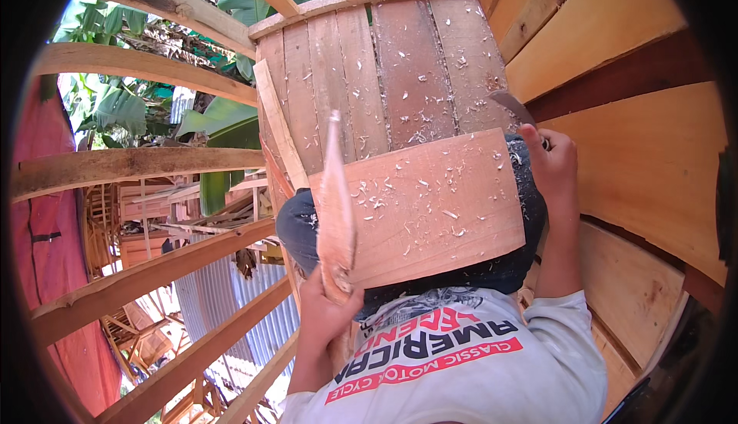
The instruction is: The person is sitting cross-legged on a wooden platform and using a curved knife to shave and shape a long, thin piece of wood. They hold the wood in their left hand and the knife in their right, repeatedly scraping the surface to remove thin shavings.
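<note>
My left hand [327, 312] is closed round the lower end of a carved wooden piece [336, 216]. The piece stands up over the left edge of the board, broad in its lower part and tapering to a thin tip, and it is slightly blurred. My right hand [555, 164] grips a knife [509, 106] by its dark handle, thumb raised. Its curved blade points up and left, apart from the wooden piece. A flat wooden board [430, 247] lies across my lap, scattered with pale shavings [377, 199].
A plank floor [415, 70] strewn with shavings stretches ahead. Wooden slats [146, 170] form an open railing on the left, with leaves and corrugated sheets [207, 301] beyond. A plank wall [653, 162] stands close on the right. A narrow wood strip [278, 120] leans beside the floor's left edge.
</note>
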A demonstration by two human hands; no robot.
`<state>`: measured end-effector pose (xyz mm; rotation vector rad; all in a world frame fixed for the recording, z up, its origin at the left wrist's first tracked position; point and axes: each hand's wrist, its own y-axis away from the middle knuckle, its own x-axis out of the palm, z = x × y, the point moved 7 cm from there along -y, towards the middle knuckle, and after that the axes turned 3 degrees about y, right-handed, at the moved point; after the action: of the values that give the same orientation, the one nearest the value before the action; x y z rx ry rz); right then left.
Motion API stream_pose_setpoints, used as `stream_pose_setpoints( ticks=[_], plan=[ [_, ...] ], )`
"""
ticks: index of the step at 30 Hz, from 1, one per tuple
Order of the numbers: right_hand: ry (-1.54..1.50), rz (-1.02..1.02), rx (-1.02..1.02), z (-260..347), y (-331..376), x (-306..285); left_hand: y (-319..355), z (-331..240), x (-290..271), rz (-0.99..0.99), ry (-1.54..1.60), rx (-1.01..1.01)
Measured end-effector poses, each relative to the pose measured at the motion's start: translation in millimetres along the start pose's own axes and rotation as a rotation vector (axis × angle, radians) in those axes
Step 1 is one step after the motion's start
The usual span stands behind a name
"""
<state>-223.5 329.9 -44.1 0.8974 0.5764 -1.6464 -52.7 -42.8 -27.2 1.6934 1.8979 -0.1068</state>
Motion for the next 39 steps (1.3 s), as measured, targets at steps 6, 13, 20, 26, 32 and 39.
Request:
stream_pose_setpoints(
  ticks=[6,13,20,26,32,39],
  plan=[
    [0.105,0.102,0.043,-5.8,24.8,38.8,-39.8,-4.5,-32.2,-0.259,-0.222,-0.098],
    [-0.005,0.128,0.034,-9.0,32.9,36.9,-29.8,3.5,-11.6,-0.176,-0.244,-0.066],
    [-0.046,0.176,0.057,-14.8,42.1,46.3,-15.1,23.7,-20.6,-0.262,-0.092,-0.091],
    [0.032,0.186,0.037,-7.0,49.4,43.0,-6.2,30.4,-25.7,-0.266,-0.074,-0.14],
    [-0.009,0.168,0.006,-4.7,48.7,39.5,-13.8,18.5,-27.0,-0.287,-0.213,-0.099],
    [-0.175,0.111,0.022,-16.9,50.2,39.6,-24.5,-9.6,-35.9,-0.331,-0.248,-0.077]
  ],
)
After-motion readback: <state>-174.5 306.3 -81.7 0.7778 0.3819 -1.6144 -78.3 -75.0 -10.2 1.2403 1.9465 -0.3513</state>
